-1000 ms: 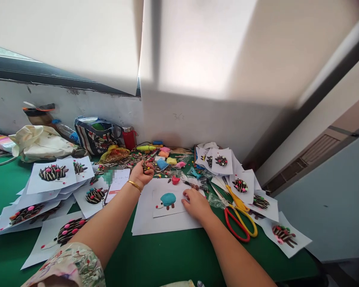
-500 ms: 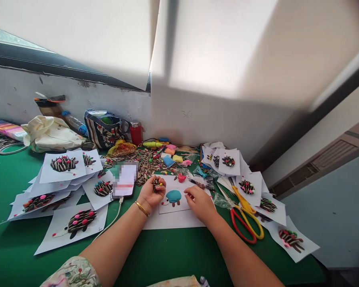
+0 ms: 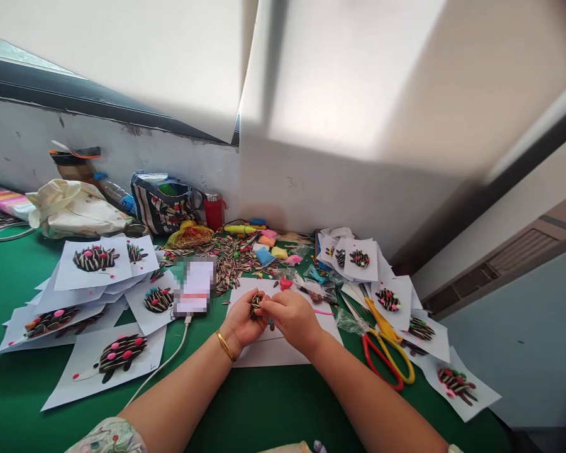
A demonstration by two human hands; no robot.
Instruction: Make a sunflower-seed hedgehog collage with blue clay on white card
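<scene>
Several striped sunflower seeds (image 3: 255, 304) lie in the cupped palm of my left hand (image 3: 239, 324), its fingers curled around them. My right hand (image 3: 293, 319) reaches across to that palm, thumb and fingers pinched together at the seeds; whatever sits between its fingertips is hidden. Beneath both hands is white paper (image 3: 290, 357). The blue clay hedgehog body on it is covered by my hands, apart from a small brown foot (image 3: 272, 326). Just beyond my right hand are a lump of red clay (image 3: 286, 284) and some brown clay (image 3: 316, 296).
Loose sunflower seeds (image 3: 233, 255) are heaped at the back. Finished hedgehog cards (image 3: 117, 362) pile up on the left, more cards (image 3: 361, 259) on the right. A phone (image 3: 195, 286) with a cable stands left of my hands; large scissors (image 3: 381, 352) lie to the right.
My right hand has moved left from the paper's right side to the seeds in my left palm, covering the blue clay body. The view has shifted slightly.
</scene>
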